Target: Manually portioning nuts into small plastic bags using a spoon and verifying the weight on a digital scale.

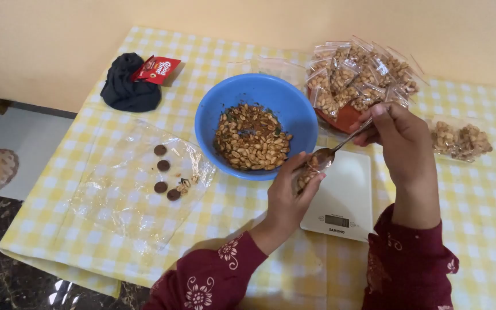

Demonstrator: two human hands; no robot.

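Soft, even indoor light is falling from above, casting faint shadows beside the blue bowl [256, 126]. Mild glare is showing on the clear plastic sheet [139, 183]; edges are looking slightly soft.

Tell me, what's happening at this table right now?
A person's left hand holds a small clear bag of peanuts over a white kitchen scale, while the right hand tips a metal spoon into it. A blue bowl of seasoned peanuts sits beside it; filled bags are piled behind.

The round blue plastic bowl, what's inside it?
The round blue plastic bowl holds a heap of roasted peanuts with dark seasoning bits. The heap covers the bottom beneath it.
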